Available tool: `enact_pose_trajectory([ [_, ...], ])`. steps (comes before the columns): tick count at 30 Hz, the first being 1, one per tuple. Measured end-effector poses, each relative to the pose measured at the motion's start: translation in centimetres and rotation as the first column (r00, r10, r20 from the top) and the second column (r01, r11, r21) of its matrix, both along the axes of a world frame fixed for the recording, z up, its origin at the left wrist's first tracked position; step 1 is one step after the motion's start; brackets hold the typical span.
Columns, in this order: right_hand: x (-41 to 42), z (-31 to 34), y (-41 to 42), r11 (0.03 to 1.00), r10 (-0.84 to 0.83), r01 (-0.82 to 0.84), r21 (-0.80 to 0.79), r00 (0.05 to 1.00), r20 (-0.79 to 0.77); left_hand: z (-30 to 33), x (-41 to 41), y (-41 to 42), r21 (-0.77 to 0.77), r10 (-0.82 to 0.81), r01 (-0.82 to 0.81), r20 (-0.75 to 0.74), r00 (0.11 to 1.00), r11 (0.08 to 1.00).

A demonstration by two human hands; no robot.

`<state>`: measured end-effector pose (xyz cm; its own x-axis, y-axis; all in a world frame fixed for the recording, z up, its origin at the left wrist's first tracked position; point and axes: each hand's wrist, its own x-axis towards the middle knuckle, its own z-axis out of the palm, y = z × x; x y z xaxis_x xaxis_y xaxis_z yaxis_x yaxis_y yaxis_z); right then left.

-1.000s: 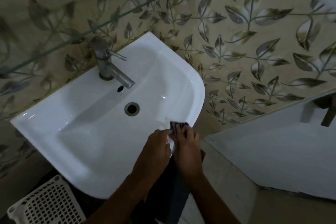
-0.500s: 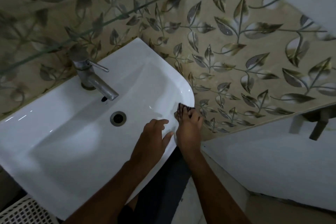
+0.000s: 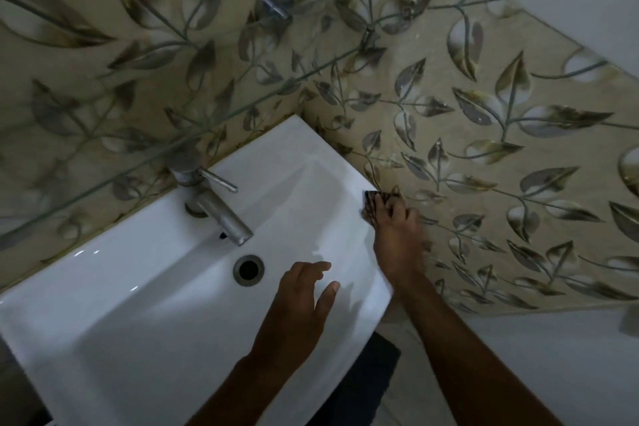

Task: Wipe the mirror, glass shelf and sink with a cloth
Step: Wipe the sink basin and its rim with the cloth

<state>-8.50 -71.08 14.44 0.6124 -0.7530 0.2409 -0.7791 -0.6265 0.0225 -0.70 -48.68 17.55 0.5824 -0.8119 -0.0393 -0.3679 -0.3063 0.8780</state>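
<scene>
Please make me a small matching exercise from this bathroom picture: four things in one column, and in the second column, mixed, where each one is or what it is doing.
1. cloth
2. left hand
3. tap
4. drain

A. open, over the basin
B. at the back of the sink, by the wall
C. in the basin's bottom
D. held by the right hand on the sink's right rim

Pairs: 1-D, 2-A, 3-B, 4-C

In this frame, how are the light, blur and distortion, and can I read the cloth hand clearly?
Head view: dim light, the white sink brightest, with small glints on its left rim; wide-angle bend curves the wall tiles; the right hand and its cloth at the sink's right edge are motion-smeared, so the grip reads only roughly; the left hand, tap and drain are fairly sharp.
</scene>
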Motion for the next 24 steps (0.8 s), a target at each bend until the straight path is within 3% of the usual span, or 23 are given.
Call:
enact_pose_trajectory([
  [2,2.3,-0.2,-1.9,0.996,0.089,-0.090,-0.011,0.996,-0.021,-0.1,0.7,0.1,0.009,0.036,-0.036,-0.033,0.999,0.999],
  [7,9.0,-1.9,-4.6,0.972,0.236,-0.231,-0.051,0.965,0.112,-1.0,2.4,1.8,0.057,0.090,-0.087,-0.045,0.995,0.995],
  [10,13.6,-2.2,-4.9,0.972,0.235,-0.232,-0.033,0.963,0.132,-1.5,3.6,3.6,0.114,0.133,-0.128,-0.033,0.991,0.985],
  [14,18.8,-2.1,-5.0,0.956,0.293,-0.292,0.023,0.956,-0.023,-1.9,5.1,6.5,0.158,0.215,-0.222,0.062,0.975,0.962],
  [19,22.1,-1.7,-4.6,0.955,0.270,-0.280,0.094,0.957,0.103,-2.3,6.1,8.8,0.181,0.300,-0.311,0.088,0.950,0.933],
  [24,19.4,-0.7,-1.8,0.936,0.233,-0.277,0.216,0.950,0.208,-1.8,6.5,9.1,0.163,0.362,-0.373,0.096,0.927,0.913],
])
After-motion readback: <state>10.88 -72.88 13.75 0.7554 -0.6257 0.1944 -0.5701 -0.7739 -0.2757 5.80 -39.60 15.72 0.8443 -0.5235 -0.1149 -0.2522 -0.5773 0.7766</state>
